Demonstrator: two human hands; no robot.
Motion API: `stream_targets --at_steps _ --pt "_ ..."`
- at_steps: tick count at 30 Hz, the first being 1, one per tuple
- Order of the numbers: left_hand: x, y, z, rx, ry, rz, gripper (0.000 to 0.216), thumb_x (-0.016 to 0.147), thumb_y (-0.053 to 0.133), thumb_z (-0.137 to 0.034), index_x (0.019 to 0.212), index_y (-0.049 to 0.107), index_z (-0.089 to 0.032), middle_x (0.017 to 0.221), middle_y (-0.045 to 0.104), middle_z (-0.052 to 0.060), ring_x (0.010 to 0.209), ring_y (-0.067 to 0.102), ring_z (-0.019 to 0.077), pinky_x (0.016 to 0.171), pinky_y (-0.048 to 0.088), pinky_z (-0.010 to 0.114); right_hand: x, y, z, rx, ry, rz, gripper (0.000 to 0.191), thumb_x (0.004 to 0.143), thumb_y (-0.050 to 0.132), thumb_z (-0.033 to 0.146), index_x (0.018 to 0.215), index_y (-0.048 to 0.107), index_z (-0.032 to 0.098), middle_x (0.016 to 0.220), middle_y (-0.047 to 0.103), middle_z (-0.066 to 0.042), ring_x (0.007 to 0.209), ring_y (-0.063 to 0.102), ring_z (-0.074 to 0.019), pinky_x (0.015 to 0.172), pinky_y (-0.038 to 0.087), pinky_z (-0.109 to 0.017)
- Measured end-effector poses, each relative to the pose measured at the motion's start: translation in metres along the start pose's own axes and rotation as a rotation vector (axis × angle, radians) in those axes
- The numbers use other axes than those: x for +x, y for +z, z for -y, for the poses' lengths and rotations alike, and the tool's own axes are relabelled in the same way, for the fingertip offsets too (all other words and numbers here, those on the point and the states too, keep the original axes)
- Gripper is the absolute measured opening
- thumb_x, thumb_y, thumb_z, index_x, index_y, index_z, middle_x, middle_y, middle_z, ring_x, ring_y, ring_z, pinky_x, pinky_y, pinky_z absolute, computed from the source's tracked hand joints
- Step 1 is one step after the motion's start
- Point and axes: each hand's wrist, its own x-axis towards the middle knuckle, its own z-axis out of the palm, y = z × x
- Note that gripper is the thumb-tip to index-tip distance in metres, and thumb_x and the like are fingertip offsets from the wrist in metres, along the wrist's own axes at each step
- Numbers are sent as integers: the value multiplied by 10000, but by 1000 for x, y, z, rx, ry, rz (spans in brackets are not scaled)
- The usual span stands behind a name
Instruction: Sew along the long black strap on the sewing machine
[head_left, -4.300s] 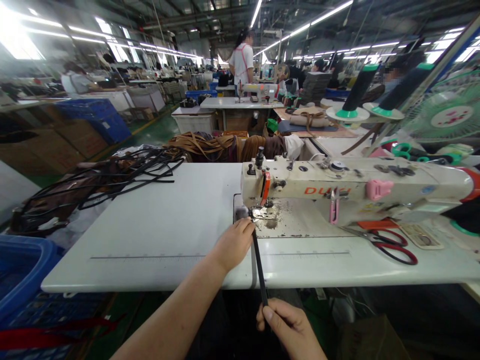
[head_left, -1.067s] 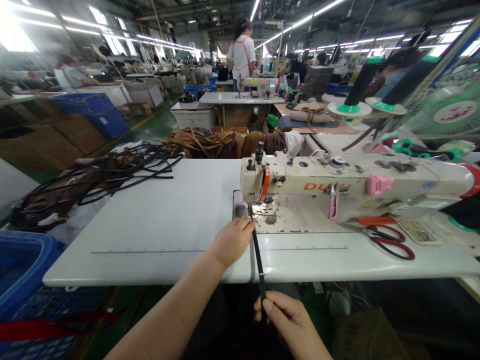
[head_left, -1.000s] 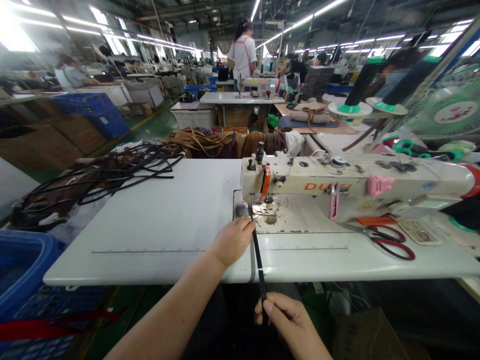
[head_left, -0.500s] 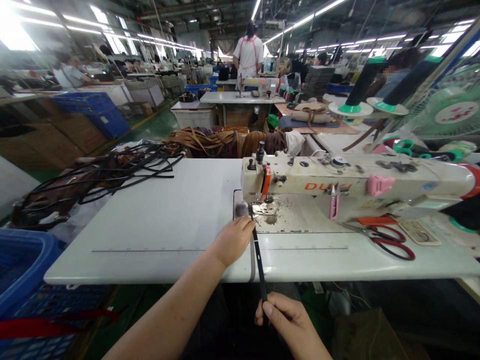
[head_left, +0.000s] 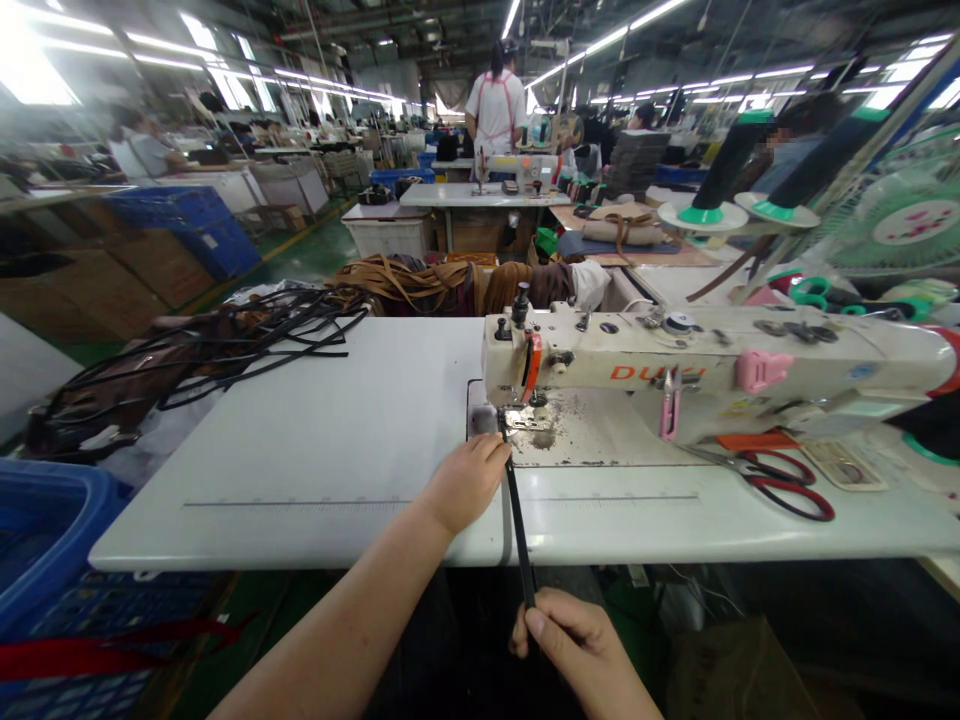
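A narrow black strap [head_left: 519, 525] runs from under the needle area of the sewing machine [head_left: 585, 355] down over the table's front edge. Close in front of the presser foot, my left hand [head_left: 471, 480] lies on the strap, its fingers together and pressing it to the table. Below the edge, my right hand [head_left: 566, 632] pinches the strap's lower part between thumb and bent fingers. The strap is stretched fairly straight between both hands. My left fingertips hide part of it, and its far end near the needle is hard to make out.
Red-handled scissors [head_left: 787, 485] and pink thread snips [head_left: 670, 410] are at the right. Black straps [head_left: 300, 335] hang over the table's left back corner. A blue basket [head_left: 56, 500] stands left, thread cones [head_left: 720, 175] and a fan [head_left: 907, 215] right. Another person [head_left: 496, 105] stands further back.
The strap has slid forward towards the needle; its pale marks have moved up to my left fingertips. Both hands stay in nearly the same place.
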Motion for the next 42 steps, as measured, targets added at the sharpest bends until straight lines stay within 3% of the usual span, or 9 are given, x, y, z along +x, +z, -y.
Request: stream_targets --at_steps 10,19,24,30,35,42 --pt "4 3 -1 -130 -127 -29 254 982 523 -114 1219 587 -175 1300 654 137 1263 644 265 1142 540 452 0 -2 -2 12 -6 -7 542 1006 571 622 714 731 195 713 683 -40 720 622 -192 730 465 -304" --pt "-1 1 0 -24 -15 -18 188 1015 499 -134 1132 641 -176 1203 697 135 1164 689 258 1082 571 440 1 0 -7 -2 -38 1 506 992 601 618 735 720 199 755 692 -44 749 639 -194 744 488 -297" --pt "0 -2 -1 -19 -18 -15 137 1009 523 -127 1062 641 -173 1175 693 137 1123 695 261 1052 583 441 7 2 -12 -29 -90 -108 433 927 698 614 777 719 207 868 708 -64 854 685 -228 811 528 -310" --pt "2 -4 -2 -58 -22 -15 162 1026 497 -135 1073 643 -186 1158 694 125 1162 678 260 1093 562 463 12 6 -11 7 12 -198 459 931 663 660 949 802 222 954 778 -87 933 705 -268 872 543 -349" --pt "1 -1 -1 -54 -13 -20 164 1015 502 -127 1083 638 -187 1159 691 121 1163 676 256 1103 557 457 8 5 -9 61 102 -136 527 941 622 701 915 776 198 701 720 -37 692 621 -207 714 492 -318" --pt "1 -3 -1 -50 -3 -15 158 1023 491 -121 1067 631 -178 1152 690 119 1153 680 251 1108 552 437 4 4 -9 59 87 -127 517 954 623 675 806 747 196 735 711 -41 755 635 -212 760 467 -319"
